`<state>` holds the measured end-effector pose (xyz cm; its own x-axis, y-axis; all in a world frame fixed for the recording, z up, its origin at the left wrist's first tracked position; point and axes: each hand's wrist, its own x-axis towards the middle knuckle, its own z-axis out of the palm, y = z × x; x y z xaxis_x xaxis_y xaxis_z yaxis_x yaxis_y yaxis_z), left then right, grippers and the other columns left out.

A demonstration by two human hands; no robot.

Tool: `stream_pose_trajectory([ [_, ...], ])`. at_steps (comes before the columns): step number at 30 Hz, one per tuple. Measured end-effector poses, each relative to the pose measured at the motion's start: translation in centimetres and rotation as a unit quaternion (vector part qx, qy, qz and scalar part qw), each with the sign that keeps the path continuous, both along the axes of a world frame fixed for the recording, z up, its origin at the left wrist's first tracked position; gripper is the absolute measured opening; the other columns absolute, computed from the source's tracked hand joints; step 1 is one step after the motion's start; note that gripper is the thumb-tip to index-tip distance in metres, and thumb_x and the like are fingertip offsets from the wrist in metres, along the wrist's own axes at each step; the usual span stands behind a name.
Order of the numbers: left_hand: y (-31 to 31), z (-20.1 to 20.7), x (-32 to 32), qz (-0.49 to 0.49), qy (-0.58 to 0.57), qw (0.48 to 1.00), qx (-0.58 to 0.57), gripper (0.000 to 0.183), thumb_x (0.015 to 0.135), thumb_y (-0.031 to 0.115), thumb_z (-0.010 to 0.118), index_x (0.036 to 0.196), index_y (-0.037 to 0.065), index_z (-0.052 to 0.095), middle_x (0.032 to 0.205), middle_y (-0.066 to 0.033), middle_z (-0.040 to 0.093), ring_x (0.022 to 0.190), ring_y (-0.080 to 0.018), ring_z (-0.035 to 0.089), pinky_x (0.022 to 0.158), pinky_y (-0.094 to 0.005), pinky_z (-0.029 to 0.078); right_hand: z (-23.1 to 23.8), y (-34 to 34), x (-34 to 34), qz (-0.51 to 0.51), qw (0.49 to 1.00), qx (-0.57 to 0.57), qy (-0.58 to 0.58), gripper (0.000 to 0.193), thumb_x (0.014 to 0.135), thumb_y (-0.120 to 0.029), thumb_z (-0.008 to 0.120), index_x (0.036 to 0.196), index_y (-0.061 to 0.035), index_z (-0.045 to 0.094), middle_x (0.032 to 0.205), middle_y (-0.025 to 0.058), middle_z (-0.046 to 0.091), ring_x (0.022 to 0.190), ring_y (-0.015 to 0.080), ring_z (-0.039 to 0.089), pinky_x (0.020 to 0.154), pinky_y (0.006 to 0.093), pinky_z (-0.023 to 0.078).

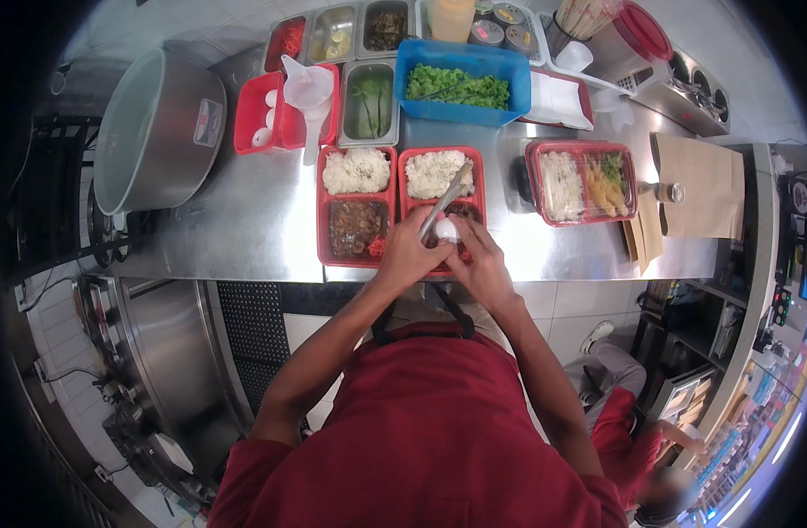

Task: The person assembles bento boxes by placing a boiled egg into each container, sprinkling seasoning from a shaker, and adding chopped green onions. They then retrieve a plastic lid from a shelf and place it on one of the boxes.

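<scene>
My left hand (410, 250) is closed round a pair of metal tongs (448, 195), which slant up over the rice of the right-hand meal box. Between both hands is a white egg (446, 231), gripped by the fingers of my right hand (482, 262), with the left fingertips close to it. Under them lies the red two-part meal box (482, 176) with white rice (431, 172) in its far part; my hands mostly hide the dark food in its near part. Just left stands a matching red box (320, 231) with rice, brown meat (357, 226) and red shreds (377, 245).
Behind are a red egg tray (245, 132) with a white funnel-like tool (311, 88), metal pans (370, 106) and a blue lettuce bin (460, 113). A lidded meal box (588, 180) and paper bags (703, 185) lie right. A large pot (161, 132) stands left. Another person (628, 431) is lower right.
</scene>
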<state>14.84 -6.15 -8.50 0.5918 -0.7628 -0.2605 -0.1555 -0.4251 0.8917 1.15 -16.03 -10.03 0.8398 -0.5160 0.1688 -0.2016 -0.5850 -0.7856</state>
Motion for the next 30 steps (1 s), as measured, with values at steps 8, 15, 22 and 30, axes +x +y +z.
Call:
stream_pose_trajectory([
  [8,0.0,-0.3,0.1,-0.003,-0.004,1.0,-0.026,0.043,0.074,0.014,0.074,0.113,0.002,0.061,0.078,-0.0115,0.064,0.066,-0.0182,0.061,0.064,-0.0333,0.05,0.3,-0.5,0.1,0.0,1.0,0.026,-0.015,0.051,0.082,-0.006,0.071,0.131,-0.001,0.056,0.118,0.0233,0.061,0.104,0.042,0.063,0.086,0.0448,0.055],
  [15,-0.3,0.2,0.3,-0.012,-0.011,0.999,-0.043,0.043,0.076,0.014,0.074,0.115,0.001,0.061,0.085,-0.0154,0.067,0.07,-0.0231,0.065,0.067,-0.0352,0.052,0.6,-0.6,0.3,-0.01,0.999,0.049,-0.016,0.048,0.084,-0.005,0.07,0.129,0.0004,0.058,0.118,0.0241,0.062,0.103,0.0418,0.065,0.086,0.0444,0.055],
  [22,-0.4,0.5,0.8,-0.05,-0.031,0.996,-0.068,0.043,0.082,0.016,0.074,0.12,0.001,0.062,0.091,-0.0144,0.067,0.074,-0.021,0.063,0.067,-0.0335,0.051,0.8,-1.3,0.3,-0.008,0.996,0.083,-0.022,0.044,0.085,-0.005,0.068,0.128,0.0016,0.059,0.117,0.0245,0.064,0.104,0.041,0.065,0.086,0.0429,0.055],
  [30,-0.4,0.2,1.1,-0.058,0.026,0.996,-0.07,0.041,0.083,0.015,0.074,0.121,0.002,0.063,0.081,-0.0043,0.064,0.067,-0.0085,0.054,0.062,-0.0266,0.047,1.0,-2.1,0.1,0.016,0.994,0.101,-0.021,0.043,0.087,-0.004,0.065,0.128,0.0012,0.059,0.119,0.0242,0.064,0.105,0.0402,0.065,0.087,0.0421,0.054],
])
